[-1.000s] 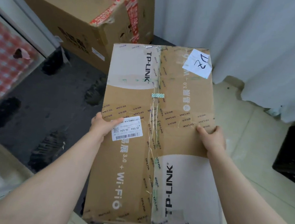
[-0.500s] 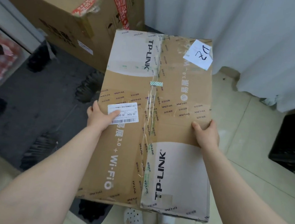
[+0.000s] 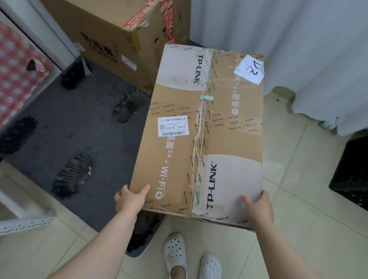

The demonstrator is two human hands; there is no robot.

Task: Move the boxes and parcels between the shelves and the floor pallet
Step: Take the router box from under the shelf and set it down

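A long flat cardboard TP-LINK box (image 3: 219, 129) with a barcode label and a white paper note lies over the right edge of the dark floor pallet (image 3: 70, 121). My left hand (image 3: 130, 199) grips its near left corner, thumb on top. At the near right corner my right hand (image 3: 259, 208) holds the box the same way. The fingers of both hands are hidden under the box. A big brown carton (image 3: 108, 23) with red tape stands on the far end of the pallet, just beyond the TP-LINK box.
A white metal shelf frame (image 3: 13, 220) stands at the left, with a red checkered parcel (image 3: 5, 77) behind it. White curtains (image 3: 307, 39) hang at the back right. A black crate (image 3: 365, 175) sits on the tiled floor at right. My feet in white clogs (image 3: 191, 263) are below the box.
The box has gone forward and down toward the pallet. My hands have slid from its middle sides back to the near corners. My feet have come into view.
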